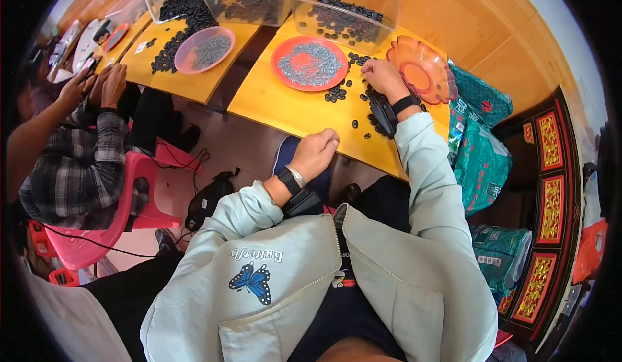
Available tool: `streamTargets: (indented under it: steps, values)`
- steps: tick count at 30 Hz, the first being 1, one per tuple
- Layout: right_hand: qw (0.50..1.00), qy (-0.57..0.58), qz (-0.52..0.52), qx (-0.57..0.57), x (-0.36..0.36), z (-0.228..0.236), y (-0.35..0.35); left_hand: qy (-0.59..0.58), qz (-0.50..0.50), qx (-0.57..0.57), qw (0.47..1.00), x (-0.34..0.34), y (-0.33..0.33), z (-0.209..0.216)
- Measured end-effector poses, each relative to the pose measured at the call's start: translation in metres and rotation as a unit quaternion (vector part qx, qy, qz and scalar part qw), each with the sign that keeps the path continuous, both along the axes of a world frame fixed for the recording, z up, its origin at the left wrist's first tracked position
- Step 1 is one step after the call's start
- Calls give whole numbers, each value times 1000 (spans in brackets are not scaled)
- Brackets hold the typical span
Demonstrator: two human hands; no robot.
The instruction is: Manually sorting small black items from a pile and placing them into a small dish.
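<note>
My left hand (313, 156) is closed at the near edge of the yellow table (259, 106), its fingers curled so that anything inside is hidden. Over the table, my right hand (383, 79) has its fingers bent together among small black oval pieces (335, 94); what they hold, if anything, I cannot make out. Just left of it sits a red plate (280, 64) heaped with small silvery metal parts (311, 62). To its right stands a clear orange dish with a scalloped rim (424, 70). More black pieces lie under and beside my right wrist.
Behind the plate is a clear bin (298, 5) of black pieces. On the left, another yellow table (188, 84) bears a pink bowl (188, 54) and spilled black pieces. A person in a plaid shirt (78, 167) sits there on a pink chair (91, 239). Green bags (483, 167) stand at right.
</note>
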State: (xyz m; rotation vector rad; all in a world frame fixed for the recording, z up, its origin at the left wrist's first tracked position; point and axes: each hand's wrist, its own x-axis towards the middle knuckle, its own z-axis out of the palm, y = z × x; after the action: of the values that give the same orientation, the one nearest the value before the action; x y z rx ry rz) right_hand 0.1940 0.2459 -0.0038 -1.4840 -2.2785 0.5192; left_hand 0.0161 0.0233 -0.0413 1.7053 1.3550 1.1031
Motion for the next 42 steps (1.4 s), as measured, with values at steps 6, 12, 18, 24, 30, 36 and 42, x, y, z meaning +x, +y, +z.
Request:
streamTargets:
  steps: [6, 12, 18, 24, 30, 36, 42]
  values:
    - [997, -54, 60, -6, -15, 2, -7, 8, -7, -2, 1000, 0, 0, 0]
    - [995, -85, 57, -2, -31, -2, -21, 1, -10, -4, 1000, 0, 1, 2]
    - [994, -100, 33, -1, -25, -7, -19, 8, -15, -12, 1000, -1, 1, 2]
    - [993, -87, 62, -44, -14, -7, -9, 19, -15, 6, 1000, -1, 2, -1]
    - [996, -68, 57, 27, -15, 2, -16, 12, -19, 2, 1000, -2, 3, 2]
    - [996, -50, 68, 33, -38, 11, -14, 11, -20, -3, 1000, -2, 2, 2]
    - [995, -50, 76, 28, -51, 19, -8, -15, -13, -5, 1000, -3, 3, 3]
